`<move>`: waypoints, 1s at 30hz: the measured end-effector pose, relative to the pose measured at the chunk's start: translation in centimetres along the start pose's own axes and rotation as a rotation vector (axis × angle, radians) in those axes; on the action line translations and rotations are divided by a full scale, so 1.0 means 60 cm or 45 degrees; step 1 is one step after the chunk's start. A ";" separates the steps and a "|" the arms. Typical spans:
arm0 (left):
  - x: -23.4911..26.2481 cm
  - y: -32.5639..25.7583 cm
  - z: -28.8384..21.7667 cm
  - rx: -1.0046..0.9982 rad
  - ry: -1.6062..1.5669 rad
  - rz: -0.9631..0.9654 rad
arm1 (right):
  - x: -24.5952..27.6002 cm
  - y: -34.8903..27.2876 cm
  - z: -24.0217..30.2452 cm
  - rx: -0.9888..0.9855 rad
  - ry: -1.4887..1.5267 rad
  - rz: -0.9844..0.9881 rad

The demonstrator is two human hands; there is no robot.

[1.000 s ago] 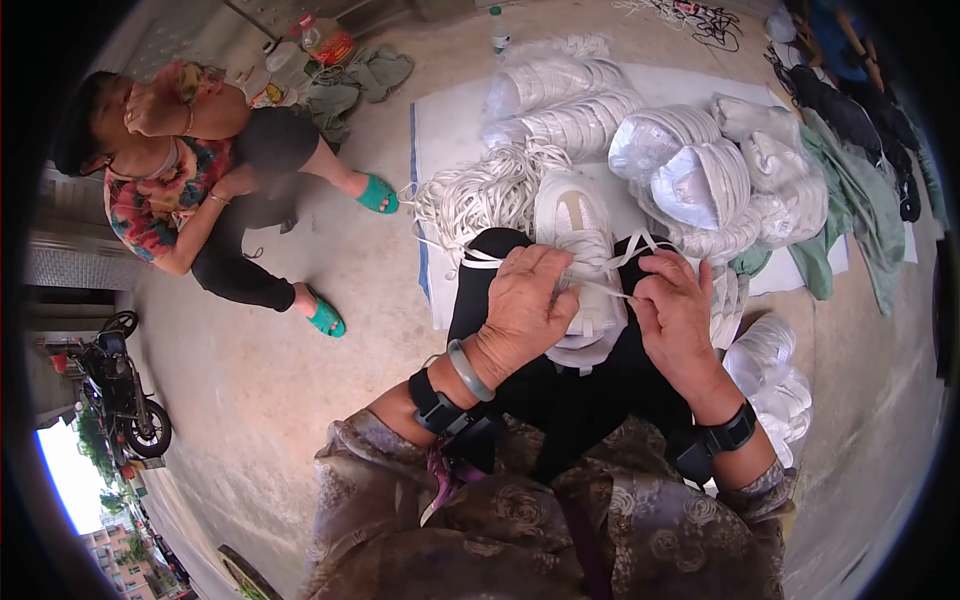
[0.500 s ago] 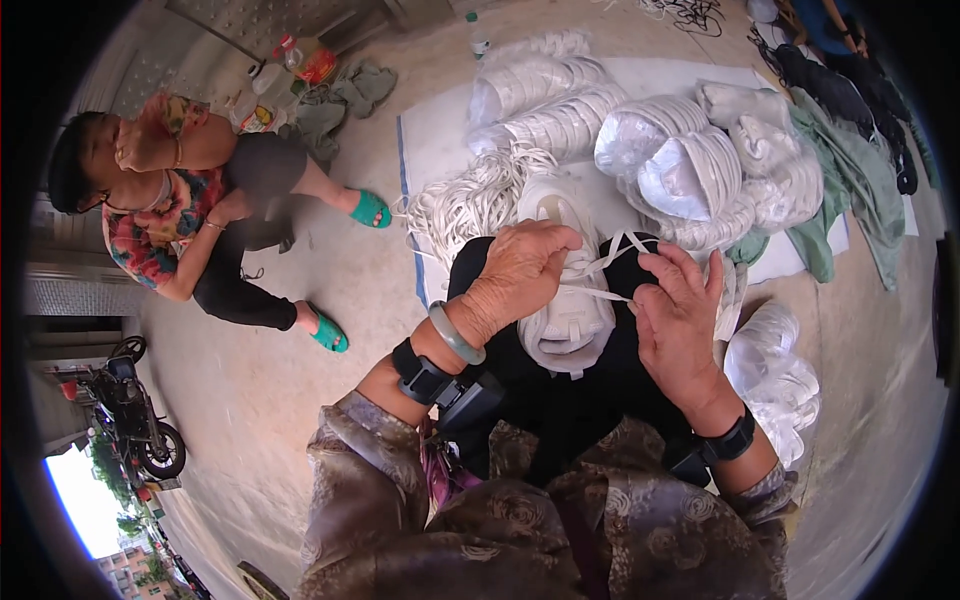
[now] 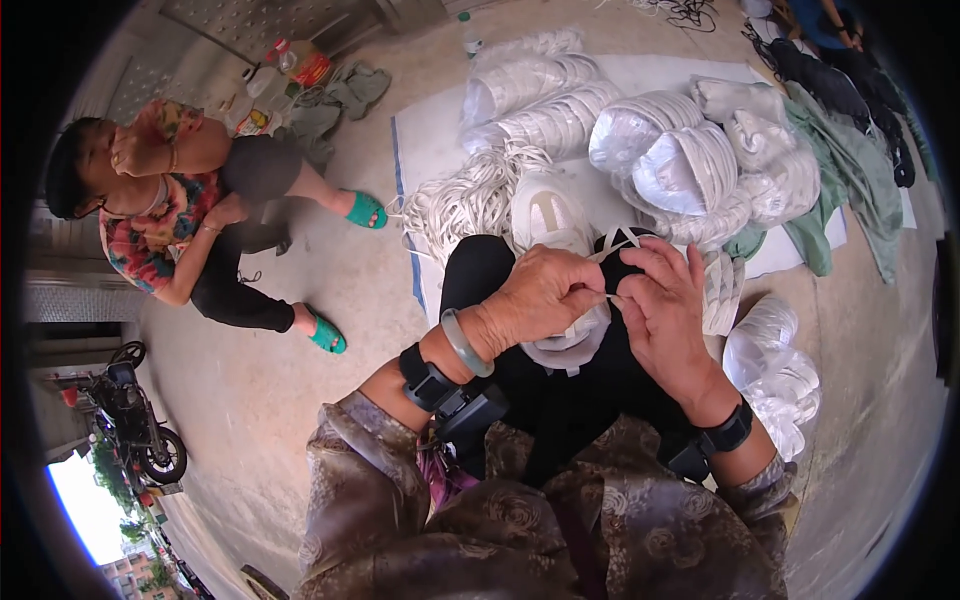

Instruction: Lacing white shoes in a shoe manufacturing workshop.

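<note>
A white sneaker (image 3: 553,213) rests on my lap between my black-clad knees, its near part partly covered by my hands. Above it my left hand (image 3: 557,293) is closed, thumb and fingers pinching a white shoelace. Close by on the right, my right hand (image 3: 660,315) pinches the same white shoelace (image 3: 617,240), which loops up between the two hands. The fingertips of both hands almost meet over the shoe's opening. Where exactly the lace enters the eyelets is hidden behind my fingers.
Loose white laces (image 3: 470,200) lie heaped on a white sheet (image 3: 425,130) ahead. Bundled white laces in clear plastic (image 3: 690,165) sit beside them, with green cloth (image 3: 860,220) to the right. More bundles (image 3: 770,350) lie by my right knee. A seated person (image 3: 165,210) is at left; a motorcycle (image 3: 135,415) stands behind.
My left hand has moved right and slightly down, toward my right hand. The lace stretched between the hands is now gathered in close, with a small loop above.
</note>
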State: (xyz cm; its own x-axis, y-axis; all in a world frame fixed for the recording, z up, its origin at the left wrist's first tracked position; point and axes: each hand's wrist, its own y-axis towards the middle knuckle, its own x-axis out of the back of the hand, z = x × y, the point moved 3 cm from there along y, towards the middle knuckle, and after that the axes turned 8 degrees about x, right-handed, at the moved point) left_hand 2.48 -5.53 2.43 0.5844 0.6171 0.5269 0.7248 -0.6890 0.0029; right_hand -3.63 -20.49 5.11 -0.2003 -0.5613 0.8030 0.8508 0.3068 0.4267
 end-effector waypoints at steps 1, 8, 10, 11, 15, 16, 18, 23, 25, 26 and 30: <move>0.004 -0.005 0.002 0.090 -0.036 -0.036 | -0.005 0.003 -0.002 0.000 0.006 0.000; 0.032 -0.040 -0.014 -0.070 0.508 -0.429 | -0.067 -0.017 -0.025 -0.107 0.395 -0.102; 0.009 -0.045 -0.009 -0.002 0.554 -0.266 | -0.080 -0.021 -0.021 -0.144 0.320 -0.040; -0.002 -0.047 -0.007 -0.040 0.801 -0.275 | -0.081 -0.020 -0.014 -0.104 0.217 -0.029; -0.010 -0.056 0.013 -0.005 1.127 -0.265 | -0.088 -0.019 -0.017 -0.082 0.157 -0.043; -0.010 -0.056 0.017 0.054 1.188 -0.255 | -0.090 -0.022 -0.021 -0.079 0.163 -0.043; -0.014 -0.057 0.026 0.070 1.177 -0.245 | -0.092 -0.024 -0.022 -0.075 0.173 -0.049; -0.014 -0.051 0.034 0.113 1.141 -0.172 | -0.092 -0.025 -0.013 -0.053 0.167 -0.062; -0.007 -0.046 0.032 0.141 1.116 -0.109 | -0.094 -0.027 -0.014 -0.058 0.177 -0.075; -0.005 -0.041 0.033 0.165 1.084 -0.052 | -0.094 -0.029 -0.016 -0.062 0.178 -0.083; 0.005 -0.030 0.029 0.186 1.040 0.074 | -0.097 -0.035 -0.022 -0.099 0.178 -0.095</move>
State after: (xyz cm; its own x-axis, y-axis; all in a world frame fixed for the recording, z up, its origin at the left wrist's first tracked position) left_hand 2.00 -3.44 1.12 0.2144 0.0732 0.9740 0.7744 -0.6204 -0.1238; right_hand -3.63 -18.89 -1.01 -0.1994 -0.6831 0.7025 0.8721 0.2031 0.4451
